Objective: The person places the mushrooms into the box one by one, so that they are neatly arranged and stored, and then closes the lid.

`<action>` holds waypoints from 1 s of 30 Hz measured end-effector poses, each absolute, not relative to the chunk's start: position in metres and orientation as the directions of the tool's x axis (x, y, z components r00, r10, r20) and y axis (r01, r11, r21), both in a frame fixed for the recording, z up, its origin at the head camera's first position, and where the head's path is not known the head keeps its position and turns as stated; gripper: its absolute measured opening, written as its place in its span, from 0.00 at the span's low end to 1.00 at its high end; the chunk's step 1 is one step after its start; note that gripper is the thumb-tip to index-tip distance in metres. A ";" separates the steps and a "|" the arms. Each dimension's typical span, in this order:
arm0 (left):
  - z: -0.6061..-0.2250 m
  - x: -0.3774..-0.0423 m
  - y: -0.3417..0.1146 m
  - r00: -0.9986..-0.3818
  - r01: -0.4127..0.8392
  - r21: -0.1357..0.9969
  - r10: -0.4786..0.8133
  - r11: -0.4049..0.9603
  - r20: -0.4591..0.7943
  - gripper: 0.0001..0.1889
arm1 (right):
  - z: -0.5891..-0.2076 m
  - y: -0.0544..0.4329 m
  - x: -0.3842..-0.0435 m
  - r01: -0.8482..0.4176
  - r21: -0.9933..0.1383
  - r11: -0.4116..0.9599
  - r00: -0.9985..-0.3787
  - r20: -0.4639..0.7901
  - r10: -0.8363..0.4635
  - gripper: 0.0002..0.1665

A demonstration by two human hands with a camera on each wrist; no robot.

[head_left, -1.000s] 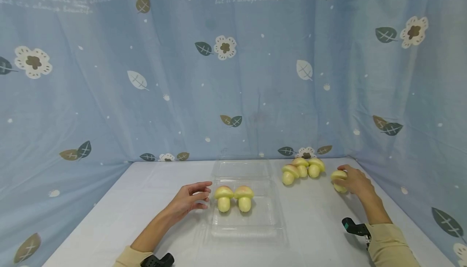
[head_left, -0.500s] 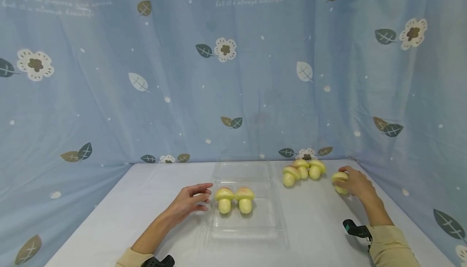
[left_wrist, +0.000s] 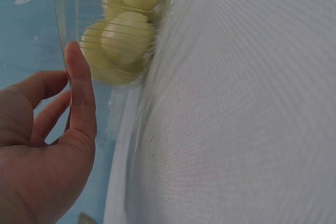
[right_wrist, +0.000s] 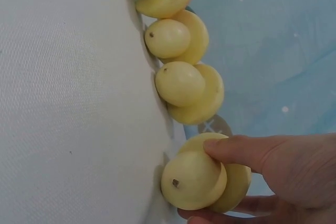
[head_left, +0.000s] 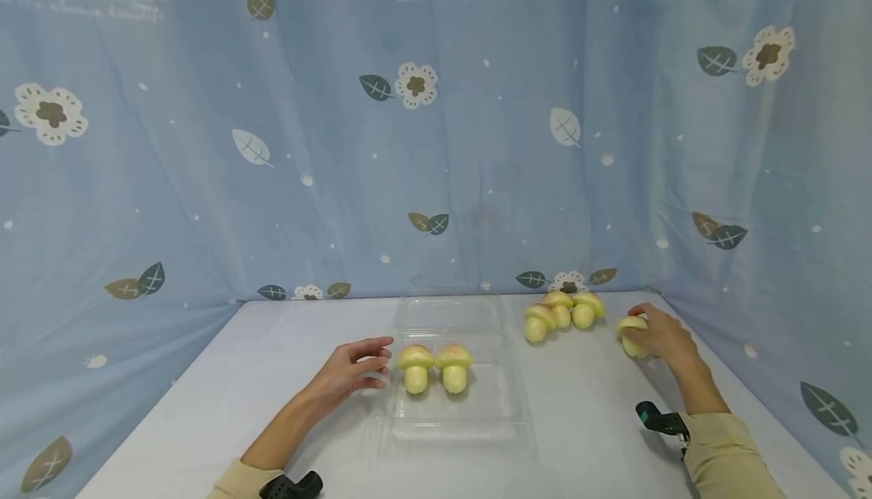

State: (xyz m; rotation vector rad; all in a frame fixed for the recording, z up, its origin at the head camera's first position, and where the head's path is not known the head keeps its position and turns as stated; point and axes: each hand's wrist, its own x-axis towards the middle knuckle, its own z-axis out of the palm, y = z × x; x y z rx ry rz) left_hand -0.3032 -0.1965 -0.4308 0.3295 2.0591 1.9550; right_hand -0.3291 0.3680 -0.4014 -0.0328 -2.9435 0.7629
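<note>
Thumb and fingers of my right hand [head_left: 666, 336] grip a pale yellow mushroom [right_wrist: 197, 182], on the white table at the right. The right wrist view shows the thumb lying across its cap. My left hand [head_left: 350, 374] is beside a clear plastic box [head_left: 492, 408], fingers spread and fingertips right at its left rim. Through the ribbed wall, the left wrist view shows mushrooms [left_wrist: 126, 38] inside. From the head these are a left mushroom [head_left: 415, 369] and a right mushroom [head_left: 453, 369], side by side with stems toward me.
Three more mushrooms [head_left: 582, 316] cluster at the back of the table [head_left: 579, 423], between the box and my right hand. The clear lid [head_left: 450, 313] lies folded back behind the box. A blue patterned curtain [head_left: 477, 143] encloses the back and sides.
The view shifts slightly. Both hands, the gripped mushroom and the box stay about where they were.
</note>
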 end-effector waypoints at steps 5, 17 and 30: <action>-0.430 -0.302 -0.197 -0.934 -0.037 0.998 0.354 0.052 -0.053 0.32 | -0.403 0.368 -0.330 -0.002 -0.486 0.874 -0.995 0.086 0.046 0.33; -0.431 -0.305 -0.197 -0.928 -0.026 0.999 0.370 0.032 -0.036 0.32 | -0.401 0.368 -0.329 0.010 -0.492 0.871 -0.994 0.087 0.061 0.34; -0.432 -0.305 -0.197 -0.926 -0.023 0.999 0.375 0.035 -0.034 0.33 | -0.390 0.364 -0.324 -0.005 -0.489 0.872 -0.994 0.098 0.049 0.35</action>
